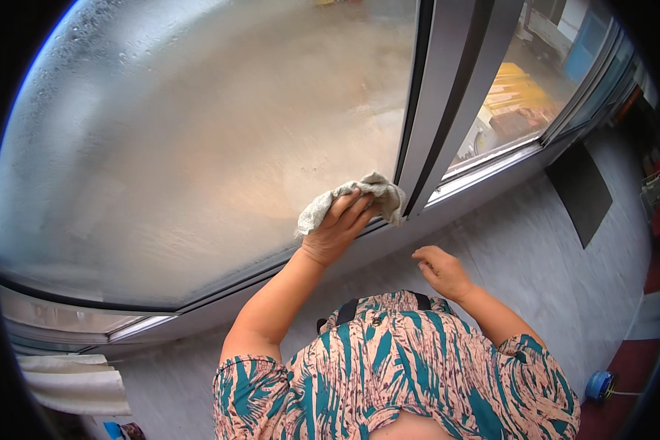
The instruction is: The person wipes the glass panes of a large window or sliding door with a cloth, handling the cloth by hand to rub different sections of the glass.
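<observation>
A crumpled pale grey-white cloth (317,213) is pressed against the fogged glass pane (220,176), at its lower right corner beside the dark frame. My left hand (339,226) lies over this cloth, fingers reaching up across it and gripping it to the glass. To the right and lower, my right hand (446,274) hangs in front of my body, away from the window. It holds nothing; its fingers are loosely bent, with the thumb apart. Fine droplets cover much of the pane, most thickly at the upper left.
A grey upright window frame (447,95) stands right of the cloth. Through the clearer opening beyond it a yellow object (517,88) shows. A dark mat (579,192) lies on the grey floor (506,235). White folded fabric (73,383) is at lower left, a blue roll (600,385) at lower right.
</observation>
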{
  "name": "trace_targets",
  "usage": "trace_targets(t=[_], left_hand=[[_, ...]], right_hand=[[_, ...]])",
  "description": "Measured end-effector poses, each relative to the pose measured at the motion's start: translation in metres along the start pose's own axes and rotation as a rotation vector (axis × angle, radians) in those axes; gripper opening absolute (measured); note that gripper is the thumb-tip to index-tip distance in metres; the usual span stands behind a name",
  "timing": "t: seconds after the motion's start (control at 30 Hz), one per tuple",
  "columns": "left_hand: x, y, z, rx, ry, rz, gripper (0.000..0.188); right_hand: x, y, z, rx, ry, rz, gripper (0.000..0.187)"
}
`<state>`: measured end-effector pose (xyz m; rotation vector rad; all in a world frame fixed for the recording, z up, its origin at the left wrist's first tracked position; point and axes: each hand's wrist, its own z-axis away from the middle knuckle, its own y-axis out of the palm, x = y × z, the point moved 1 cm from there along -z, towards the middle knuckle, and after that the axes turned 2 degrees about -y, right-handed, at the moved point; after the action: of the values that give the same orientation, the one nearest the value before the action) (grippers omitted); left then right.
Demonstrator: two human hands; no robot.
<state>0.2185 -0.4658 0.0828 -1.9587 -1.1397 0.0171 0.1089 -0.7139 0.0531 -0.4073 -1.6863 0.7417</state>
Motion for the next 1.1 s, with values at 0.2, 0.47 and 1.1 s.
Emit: trace_targets(t=[0.2, 0.47, 1.1], left_hand=[[-0.020, 0.036, 0.051, 0.161, 0.003, 0.146, 0.037], [-0.040, 0.066, 0.085, 0.309, 0.082, 0.282, 0.034], [-0.050, -0.018, 0.175, 0.305, -1.189, 0.698, 0.051]], right_hand=[[0.002, 0.021, 0.006, 0.193, 0.103, 0.013, 0.022], [0.014, 0.023, 0.036, 0.233, 0.186, -0.007, 0.022], [-0.041, 0.040, 0.033, 0.313, 0.189, 0.031, 0.023]])
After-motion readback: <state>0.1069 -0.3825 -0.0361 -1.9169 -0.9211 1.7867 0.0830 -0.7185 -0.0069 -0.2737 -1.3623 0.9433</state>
